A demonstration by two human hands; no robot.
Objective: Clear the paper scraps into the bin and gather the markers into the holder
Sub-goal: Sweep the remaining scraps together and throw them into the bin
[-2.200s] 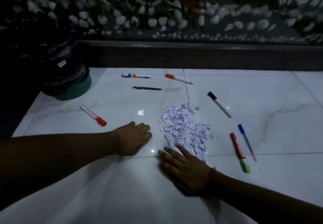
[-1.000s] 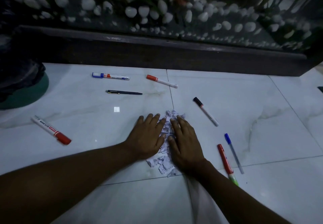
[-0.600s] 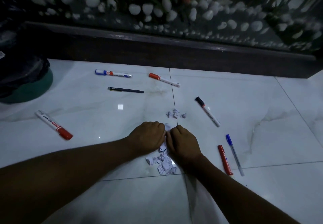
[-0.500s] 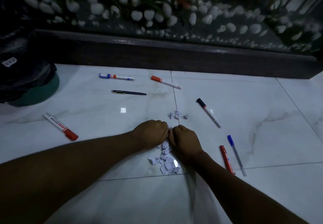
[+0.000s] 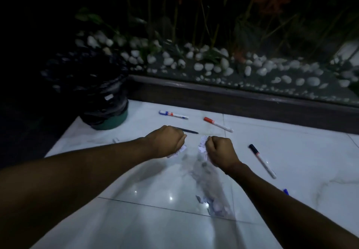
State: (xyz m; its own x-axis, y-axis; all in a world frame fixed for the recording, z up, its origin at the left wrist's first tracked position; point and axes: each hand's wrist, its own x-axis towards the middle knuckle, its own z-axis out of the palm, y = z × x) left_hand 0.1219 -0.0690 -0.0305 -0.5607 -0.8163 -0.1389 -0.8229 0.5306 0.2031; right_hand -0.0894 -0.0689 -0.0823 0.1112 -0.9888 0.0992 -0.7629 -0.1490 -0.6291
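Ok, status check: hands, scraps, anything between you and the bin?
Left hand and right hand each fisted on paper scraps. Loose scraps remain on floor. Bin far left; dark pen lies on the floor that way.

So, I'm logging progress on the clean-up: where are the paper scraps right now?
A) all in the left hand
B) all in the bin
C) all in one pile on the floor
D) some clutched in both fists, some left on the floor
D: the left hand and right hand each grip paper scraps, and a few lie on the floor tiles.
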